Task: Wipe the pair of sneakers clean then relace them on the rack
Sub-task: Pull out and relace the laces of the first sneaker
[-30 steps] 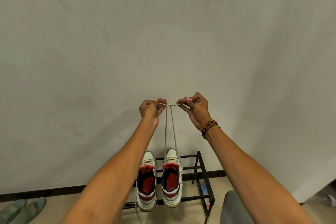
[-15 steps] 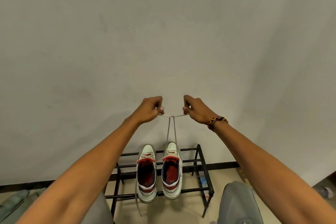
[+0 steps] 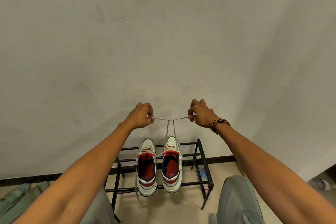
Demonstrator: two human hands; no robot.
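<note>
Left hand point(image 3: 141, 116) and right hand point(image 3: 201, 114) each pinch an end of the shoelace point(image 3: 171, 129), crossed between them; right sneaker point(image 3: 171, 164) below nearly laced, left sneaker point(image 3: 147, 167) looks unfinished.

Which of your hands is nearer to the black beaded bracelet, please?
Right. The black beaded bracelet sits on the wrist directly behind the right hand; the left hand is across the taut grey shoelace.
</note>
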